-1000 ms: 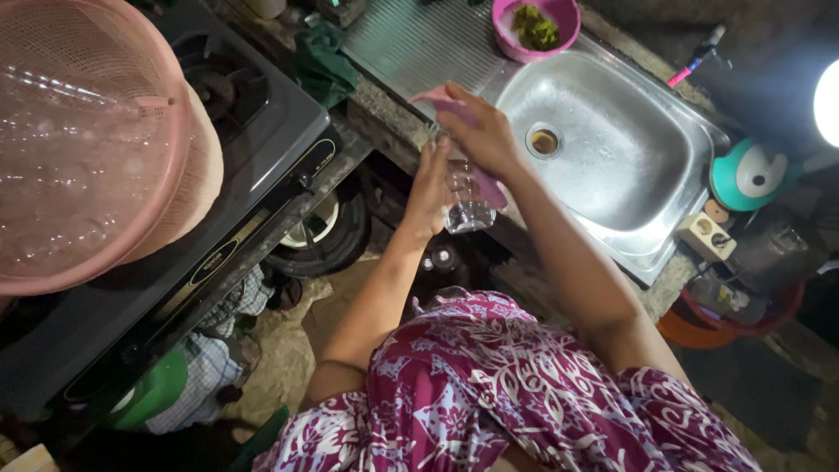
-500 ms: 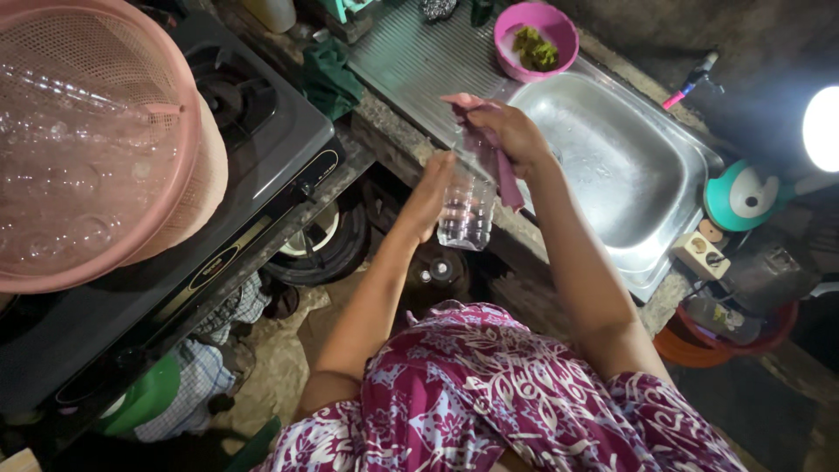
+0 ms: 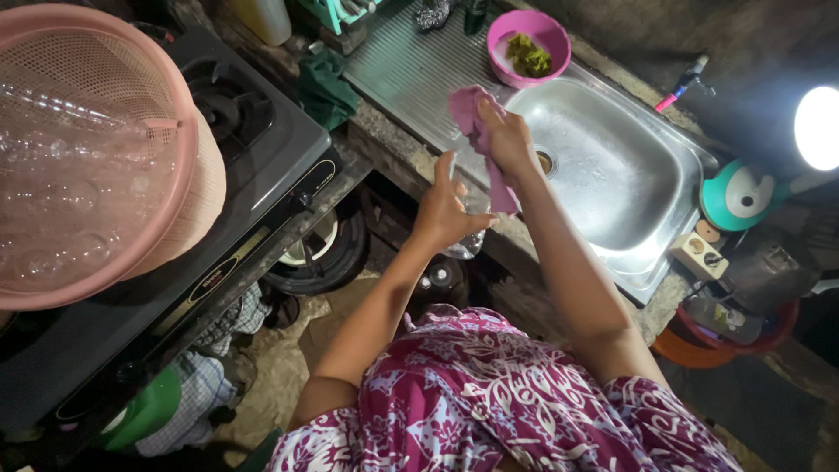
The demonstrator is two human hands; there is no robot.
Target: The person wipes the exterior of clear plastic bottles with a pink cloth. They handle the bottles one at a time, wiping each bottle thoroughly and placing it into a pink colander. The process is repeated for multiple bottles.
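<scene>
My left hand [image 3: 446, 210] grips a clear drinking glass [image 3: 468, 229], held over the front edge of the counter beside the sink. My right hand [image 3: 507, 140] is closed on a pink cloth [image 3: 476, 131], which hangs down against the glass. Both hands are close together, just left of the steel sink [image 3: 629, 175]. Most of the glass is hidden behind my fingers and the cloth.
A pink bowl [image 3: 511, 35] with green scraps sits on the ribbed drainboard [image 3: 411, 70]. A pink mesh basket [image 3: 96, 149] holding clear glasses rests on the gas stove [image 3: 262, 166] at left. A green rag [image 3: 323, 87], a teal round object [image 3: 738, 197] and a bright lamp [image 3: 817, 127] are around.
Both hands have stayed at the sink's front edge with the glass. The cloth in my right hand has come up higher over the glass, and my left hand's grip has turned.
</scene>
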